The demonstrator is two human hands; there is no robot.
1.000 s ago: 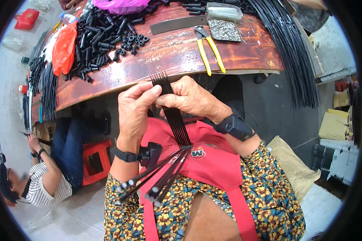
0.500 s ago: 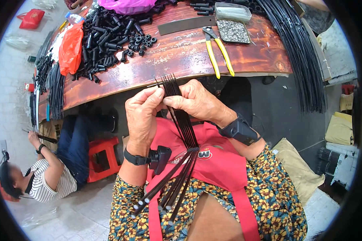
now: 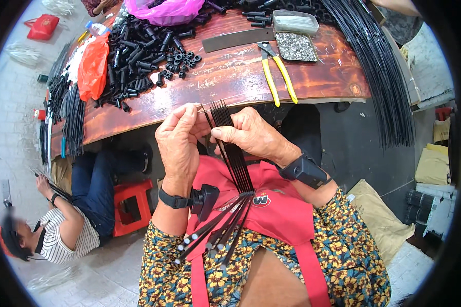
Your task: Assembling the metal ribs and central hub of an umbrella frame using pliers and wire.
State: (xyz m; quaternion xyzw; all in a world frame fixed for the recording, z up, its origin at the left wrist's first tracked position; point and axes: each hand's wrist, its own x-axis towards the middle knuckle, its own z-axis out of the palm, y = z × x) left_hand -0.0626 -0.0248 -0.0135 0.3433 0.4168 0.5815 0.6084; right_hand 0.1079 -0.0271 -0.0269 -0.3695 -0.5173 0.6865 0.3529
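Both hands meet just in front of the wooden table's [image 3: 230, 82] near edge. My left hand [image 3: 178, 143] and my right hand [image 3: 251, 134] pinch a fan of several thin black rods [image 3: 235, 158]. The rod tips stick up above the fingers. Lower down the rods come together at one point over a red apron [image 3: 271, 204], then spread again toward my lap with capped ends. Each wrist wears a black strap-on device.
On the table lie yellow-handled pliers [image 3: 277, 77], a tray of small metal parts [image 3: 296, 46], a heap of black plastic fittings [image 3: 143, 51], an orange bag [image 3: 93, 66] and a pink bag [image 3: 164, 10]. Long black rods [image 3: 384, 71] hang at right. Another person [image 3: 71, 225] sits low left beside a red stool [image 3: 130, 204].
The view has shifted, so my hands and the rod bundle appear slightly right and lower than before. Both hands keep their pinch on the rods.
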